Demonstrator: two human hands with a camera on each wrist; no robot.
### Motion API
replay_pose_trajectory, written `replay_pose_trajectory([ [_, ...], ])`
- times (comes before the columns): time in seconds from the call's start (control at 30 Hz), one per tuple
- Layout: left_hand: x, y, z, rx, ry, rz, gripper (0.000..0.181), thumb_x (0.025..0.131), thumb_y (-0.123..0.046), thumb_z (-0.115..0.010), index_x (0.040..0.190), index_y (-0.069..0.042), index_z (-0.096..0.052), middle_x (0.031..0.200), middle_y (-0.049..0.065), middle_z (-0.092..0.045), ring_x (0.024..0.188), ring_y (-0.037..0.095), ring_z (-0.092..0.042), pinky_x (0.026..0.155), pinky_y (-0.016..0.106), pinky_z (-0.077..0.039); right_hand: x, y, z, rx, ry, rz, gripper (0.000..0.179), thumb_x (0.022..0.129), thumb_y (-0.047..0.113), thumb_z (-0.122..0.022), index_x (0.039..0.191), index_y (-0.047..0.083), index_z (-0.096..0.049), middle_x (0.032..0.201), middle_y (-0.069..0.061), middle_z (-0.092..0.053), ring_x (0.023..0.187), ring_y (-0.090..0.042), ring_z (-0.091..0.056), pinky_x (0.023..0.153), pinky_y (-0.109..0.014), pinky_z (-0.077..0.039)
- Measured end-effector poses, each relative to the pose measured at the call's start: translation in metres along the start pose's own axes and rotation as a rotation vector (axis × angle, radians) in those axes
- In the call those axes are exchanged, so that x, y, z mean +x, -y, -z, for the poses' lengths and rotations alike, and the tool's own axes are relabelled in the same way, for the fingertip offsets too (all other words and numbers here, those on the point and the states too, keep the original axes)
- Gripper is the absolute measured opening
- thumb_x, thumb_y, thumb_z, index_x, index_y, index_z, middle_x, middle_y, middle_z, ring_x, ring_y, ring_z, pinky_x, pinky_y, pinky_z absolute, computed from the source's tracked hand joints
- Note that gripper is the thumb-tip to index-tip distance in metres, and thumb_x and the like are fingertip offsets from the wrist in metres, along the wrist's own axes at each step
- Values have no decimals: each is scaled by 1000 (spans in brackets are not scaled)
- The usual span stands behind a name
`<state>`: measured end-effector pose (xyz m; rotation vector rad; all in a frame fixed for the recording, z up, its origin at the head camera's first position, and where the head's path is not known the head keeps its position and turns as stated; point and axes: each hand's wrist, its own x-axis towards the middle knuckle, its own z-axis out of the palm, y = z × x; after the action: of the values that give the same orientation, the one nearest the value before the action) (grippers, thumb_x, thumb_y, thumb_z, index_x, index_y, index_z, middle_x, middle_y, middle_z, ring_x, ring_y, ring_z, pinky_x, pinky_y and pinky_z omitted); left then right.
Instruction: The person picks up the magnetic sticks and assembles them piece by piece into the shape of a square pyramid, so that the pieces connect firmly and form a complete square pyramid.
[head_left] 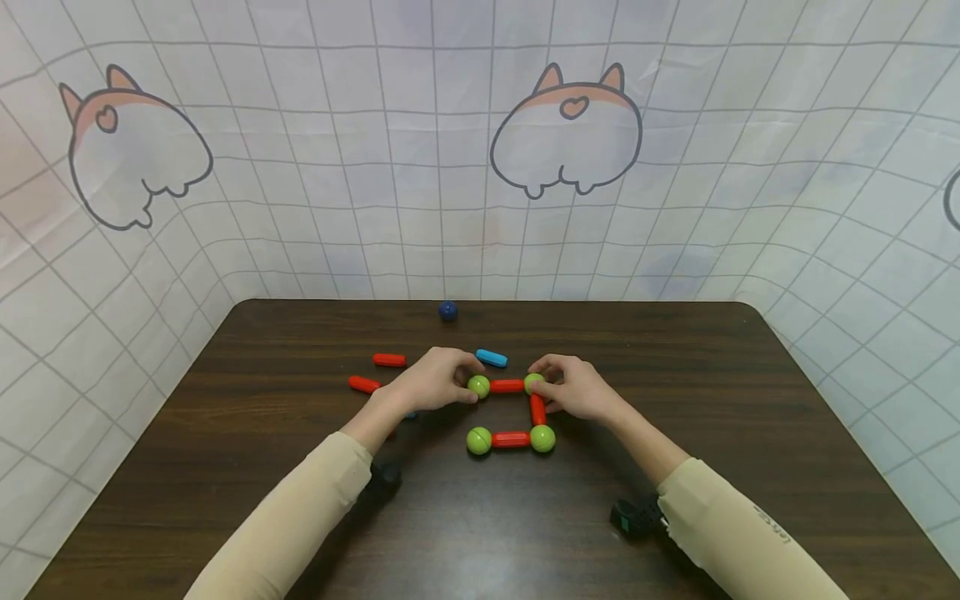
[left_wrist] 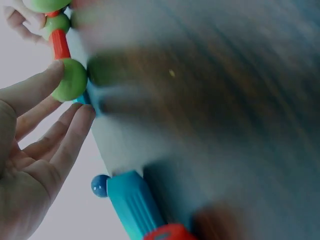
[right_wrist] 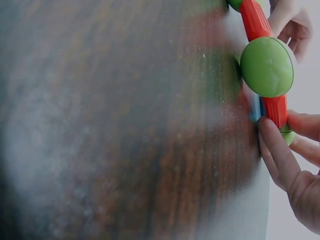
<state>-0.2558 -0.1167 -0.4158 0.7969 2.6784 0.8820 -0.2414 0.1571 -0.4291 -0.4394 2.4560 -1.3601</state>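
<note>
Green balls and red rods form a three-sided frame on the table. At its far left corner, a green ball (head_left: pixel 478 387) sits between the thumb and finger of my left hand (head_left: pixel 438 379); the left wrist view shows the thumb tip against this ball (left_wrist: pixel 72 80), the other fingers spread below. My right hand (head_left: pixel 581 388) pinches the far right green ball (head_left: pixel 533 382). One red rod (head_left: pixel 507 386) joins these two balls. Another red rod (head_left: pixel 537 410) runs from the right ball to the near right green ball (head_left: pixel 542 438). A third rod (head_left: pixel 512 439) leads to the near left green ball (head_left: pixel 479 441).
Behind the frame lies a blue rod (head_left: pixel 491 358), and a dark blue ball (head_left: pixel 447 311) sits near the table's far edge. Loose red rods (head_left: pixel 389 360) lie left of the frame; another blue rod (left_wrist: pixel 134 202) is partly hidden beneath my left arm in the head view.
</note>
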Motion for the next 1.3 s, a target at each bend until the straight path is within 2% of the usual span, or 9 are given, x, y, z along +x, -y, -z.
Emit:
replay_pose_trajectory([
  [0.27,-20,3,21,-37,-77,9,35,95,-13,-77,127,-2,-69,118,12,-69,97,19,-66,81,34,-56,-2,-1,1,-1,-7,0,30,102,16,-67,128,1,-64,122,-21,-61,84,-23,-73,72,-37,-61],
  [0.57,-43,18,41,20,-99,56,24,98,-11,-71,121,-2,-72,108,4,-68,96,20,-63,85,40,-54,-4,-2,2,1,-6,3,30,102,16,-67,128,1,-63,122,-22,-61,84,-23,-73,72,-37,-61],
  [0.77,-57,32,49,47,-60,79,21,97,-7,-71,117,-2,-72,109,5,-69,98,23,-62,86,41,-54,-4,-3,0,-4,-9,1,30,102,16,-67,127,1,-64,121,-21,-62,83,-23,-73,72,-37,-61],
  [0.87,-63,40,53,68,-65,82,20,96,0,-68,116,-1,-73,113,9,-69,103,28,-63,89,45,-53,-4,-2,0,-3,-8,1,31,102,17,-67,128,1,-63,122,-22,-61,84,-23,-73,72,-37,-61],
  [0.97,-68,47,56,105,-66,86,27,91,10,-62,113,1,-73,116,12,-67,107,34,-62,91,48,-53,-4,-1,0,-4,-8,-1,31,102,17,-67,129,1,-63,124,-22,-61,84,-23,-73,72,-37,-61],
  [1.13,-75,55,62,152,-11,120,40,82,19,-56,112,0,-74,121,14,-63,113,37,-60,90,47,-53,-5,0,-1,-5,-9,-4,31,102,17,-67,129,1,-63,123,-22,-61,83,-23,-73,72,-37,-61],
  [1.3,-81,60,67,176,19,156,40,82,20,-58,112,0,-74,119,14,-63,113,36,-58,89,44,-53,-5,-1,-3,-2,-10,-3,31,102,17,-67,129,1,-63,123,-22,-61,83,-23,-73,73,-37,-61],
])
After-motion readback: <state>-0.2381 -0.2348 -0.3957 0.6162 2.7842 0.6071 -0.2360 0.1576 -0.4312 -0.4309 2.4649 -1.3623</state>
